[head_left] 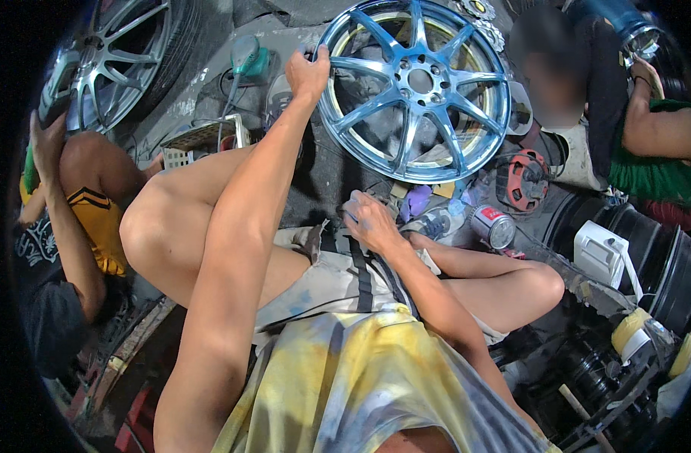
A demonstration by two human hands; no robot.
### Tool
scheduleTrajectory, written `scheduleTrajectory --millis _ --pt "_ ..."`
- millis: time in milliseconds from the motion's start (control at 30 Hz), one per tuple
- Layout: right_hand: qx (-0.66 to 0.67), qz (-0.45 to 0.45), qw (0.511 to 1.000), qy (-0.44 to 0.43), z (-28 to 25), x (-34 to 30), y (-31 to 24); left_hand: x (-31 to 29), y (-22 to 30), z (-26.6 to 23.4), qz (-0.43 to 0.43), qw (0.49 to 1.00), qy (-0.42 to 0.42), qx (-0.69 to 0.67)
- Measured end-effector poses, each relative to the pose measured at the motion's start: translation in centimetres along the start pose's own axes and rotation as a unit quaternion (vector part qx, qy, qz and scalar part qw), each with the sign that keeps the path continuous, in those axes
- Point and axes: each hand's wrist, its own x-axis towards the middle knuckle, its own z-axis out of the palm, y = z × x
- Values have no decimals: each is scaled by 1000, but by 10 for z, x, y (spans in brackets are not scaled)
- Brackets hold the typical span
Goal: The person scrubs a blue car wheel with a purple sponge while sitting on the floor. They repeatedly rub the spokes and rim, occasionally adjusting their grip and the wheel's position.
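A blue, multi-spoke alloy wheel [397, 73] with a glossy rim lies tilted in front of me, beyond my crossed legs. My left hand [309, 72] is closed round the wheel's left edge, arm stretched out. Nearer to me, above my lap, my right hand [371, 220] is apart from the wheel with its fingers curled. Whatever it holds, if anything, is hidden by the fingers. Just below the wheel lie a crumpled purple piece [415, 201] and small yellowish pads [443, 189].
At left, a person holds a silver wheel [111, 68] near a tyre. A green-and-grey power tool [246, 57] and a cream plastic basket [202, 140] stand nearby. Right of me are a can [493, 227], a red round object [526, 180], black rims [662, 257] and another person.
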Motion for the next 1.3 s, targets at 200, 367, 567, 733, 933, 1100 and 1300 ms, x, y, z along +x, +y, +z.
scheduleTrajectory --millis 200,367,567,733,933,1100,1300 --pt "-40 89 994 -42 20 -9 41 35 -8 6 -5 998 -45 33" --pt "-86 114 990 -16 30 -3 43 66 -12 23 6 994 -90 53" --pt "-73 149 986 -11 14 -6 65 58 -13 21 6 994 -101 38" --pt "-228 246 939 -79 -32 -31 148 44 -11 9 -5 987 -107 116" --pt "-80 432 896 -71 -51 -61 189 36 -4 3 -36 985 -130 104" --pt "-137 405 898 -102 0 -58 152 34 -1 3 -31 985 -119 120" --pt "26 320 945 -58 -36 -44 104 32 0 5 0 990 -97 102"
